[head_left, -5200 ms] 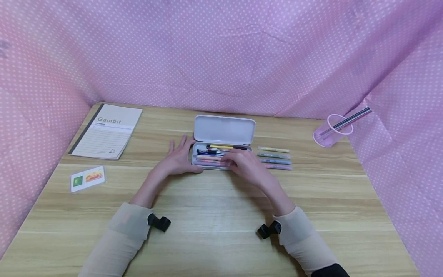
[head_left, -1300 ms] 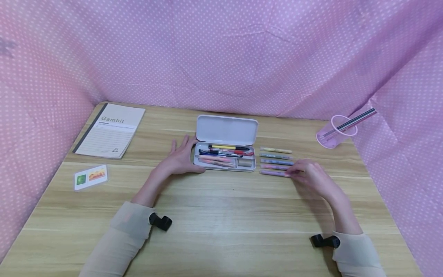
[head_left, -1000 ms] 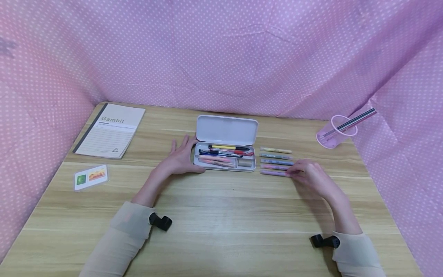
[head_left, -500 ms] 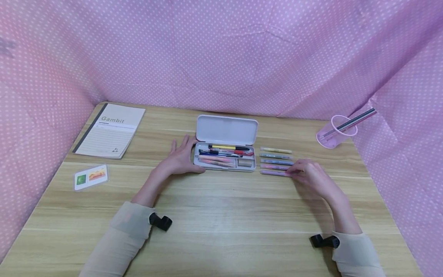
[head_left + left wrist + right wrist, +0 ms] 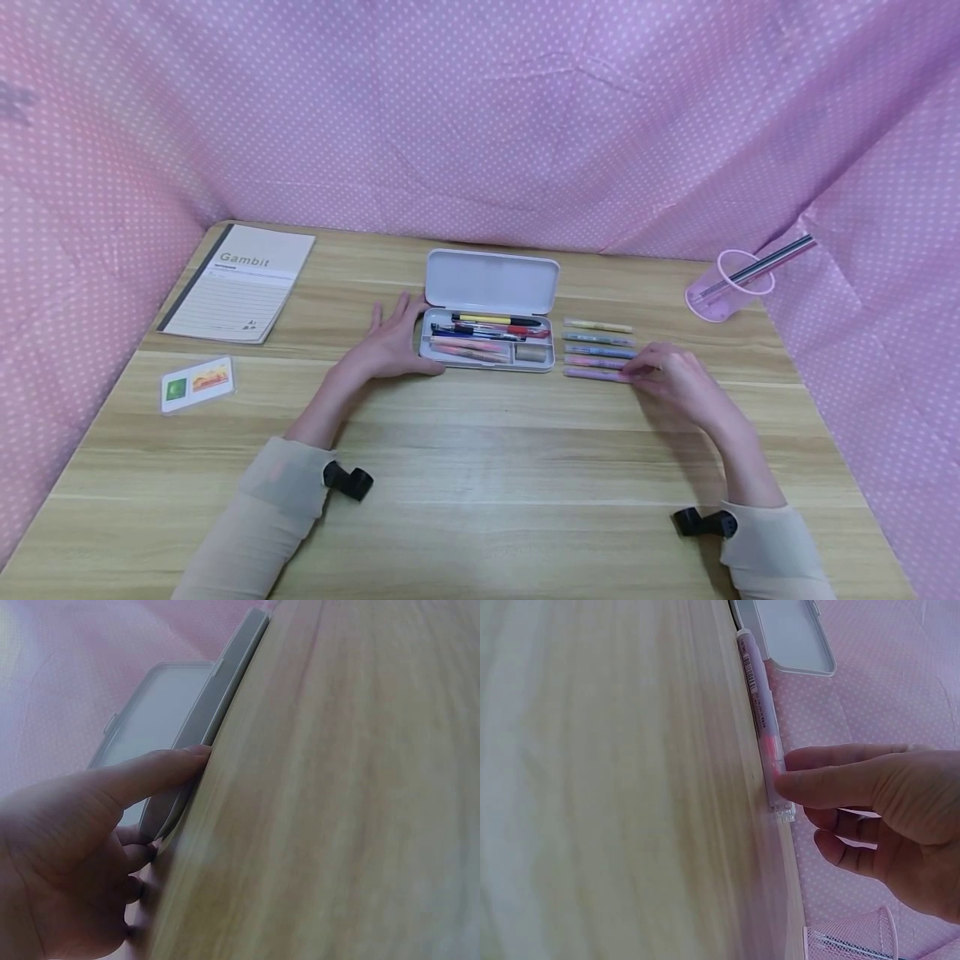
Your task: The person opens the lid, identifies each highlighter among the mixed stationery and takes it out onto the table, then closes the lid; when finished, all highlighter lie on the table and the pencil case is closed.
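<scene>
An open white pencil case stands near the table's back edge with pens, pink sticks and a small grey block inside. My left hand holds its left end; in the left wrist view the thumb lies along the front wall and the fingers bend around the end. My right hand pinches the right end of a lavender pen, the nearest in a row of several pastel pens lying right of the case. A barcode and a pink section show on this pen in the right wrist view.
A pink mesh pen cup leans at the back right with dark striped sticks in it. At the left lie a notebook and a small picture card. A pink dotted curtain borders the table's back and sides.
Some five seconds ago my right hand was in the pencil case; it has since moved right, and the lavender pen now lies in the row. Over the last second almost nothing moved.
</scene>
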The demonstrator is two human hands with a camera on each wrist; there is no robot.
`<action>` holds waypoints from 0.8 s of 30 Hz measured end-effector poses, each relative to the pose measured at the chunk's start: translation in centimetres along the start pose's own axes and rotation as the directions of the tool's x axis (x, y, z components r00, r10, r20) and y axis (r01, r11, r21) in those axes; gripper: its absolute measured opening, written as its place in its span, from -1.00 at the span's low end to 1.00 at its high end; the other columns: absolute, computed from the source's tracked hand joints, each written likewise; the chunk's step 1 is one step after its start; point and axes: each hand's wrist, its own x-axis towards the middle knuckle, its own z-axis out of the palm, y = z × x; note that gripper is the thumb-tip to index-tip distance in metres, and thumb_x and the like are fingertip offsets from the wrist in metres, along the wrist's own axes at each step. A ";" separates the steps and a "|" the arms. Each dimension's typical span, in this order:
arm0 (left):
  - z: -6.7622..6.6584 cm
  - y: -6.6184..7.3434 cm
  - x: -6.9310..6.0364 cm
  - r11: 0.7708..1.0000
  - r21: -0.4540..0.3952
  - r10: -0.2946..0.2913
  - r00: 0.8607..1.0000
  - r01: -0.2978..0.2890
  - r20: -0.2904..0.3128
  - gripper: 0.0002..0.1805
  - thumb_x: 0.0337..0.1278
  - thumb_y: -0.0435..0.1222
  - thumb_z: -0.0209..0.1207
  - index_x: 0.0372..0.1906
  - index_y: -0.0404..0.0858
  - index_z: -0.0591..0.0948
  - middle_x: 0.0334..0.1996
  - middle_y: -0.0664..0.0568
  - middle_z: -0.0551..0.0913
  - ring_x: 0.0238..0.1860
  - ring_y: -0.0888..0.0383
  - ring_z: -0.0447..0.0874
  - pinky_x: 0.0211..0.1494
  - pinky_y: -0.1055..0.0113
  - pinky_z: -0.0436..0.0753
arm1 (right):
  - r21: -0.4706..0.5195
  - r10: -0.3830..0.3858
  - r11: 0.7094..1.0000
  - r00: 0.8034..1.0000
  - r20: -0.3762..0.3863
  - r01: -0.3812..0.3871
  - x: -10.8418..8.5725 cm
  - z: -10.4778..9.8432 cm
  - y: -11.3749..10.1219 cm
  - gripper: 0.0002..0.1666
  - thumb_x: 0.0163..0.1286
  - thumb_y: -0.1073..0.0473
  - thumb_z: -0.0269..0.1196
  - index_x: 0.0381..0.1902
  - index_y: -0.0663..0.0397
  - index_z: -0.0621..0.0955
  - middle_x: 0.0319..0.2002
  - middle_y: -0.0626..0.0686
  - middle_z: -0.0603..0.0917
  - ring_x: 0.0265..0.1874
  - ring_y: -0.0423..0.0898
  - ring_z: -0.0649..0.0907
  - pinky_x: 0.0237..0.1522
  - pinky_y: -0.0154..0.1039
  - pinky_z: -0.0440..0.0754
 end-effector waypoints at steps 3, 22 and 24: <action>0.1 0.0 0.1 1.000 -0.002 0.005 1.000 -0.005 -0.002 0.18 -0.12 0.09 0.53 0.57 -0.16 0.14 0.70 -0.19 -0.15 0.70 -0.25 -0.38 0.64 -0.29 -0.56 | -0.007 0.031 0.999 0.999 -0.010 -0.031 0.1 -0.1 -0.1 -0.76 0.05 0.34 0.57 -0.33 -0.05 0.81 -0.37 -0.09 0.80 -0.35 -0.13 0.75 -0.25 -0.09 0.71; 0.1 -0.1 0.1 1.000 -0.014 0.012 1.000 -0.012 -0.011 0.17 -0.12 0.06 0.53 0.56 -0.20 0.16 0.70 -0.19 -0.14 0.70 -0.25 -0.38 0.63 -0.30 -0.58 | 0.229 0.010 0.973 1.000 0.027 -0.016 8.7 2.7 -8.1 -0.75 0.35 0.25 0.40 -0.02 0.07 0.75 -0.12 0.08 0.80 -0.15 -0.06 0.77 -0.09 -0.03 0.78; 0.1 -0.1 0.1 1.000 -0.016 0.010 1.000 -0.011 -0.010 0.17 -0.12 0.05 0.53 0.56 -0.20 0.14 0.70 -0.18 -0.15 0.70 -0.24 -0.39 0.63 -0.29 -0.58 | 0.248 -0.019 0.969 0.999 0.042 0.008 9.6 3.4 -9.1 -0.74 0.35 0.25 0.40 0.00 0.06 0.75 -0.11 0.06 0.80 -0.13 -0.06 0.77 -0.09 -0.06 0.78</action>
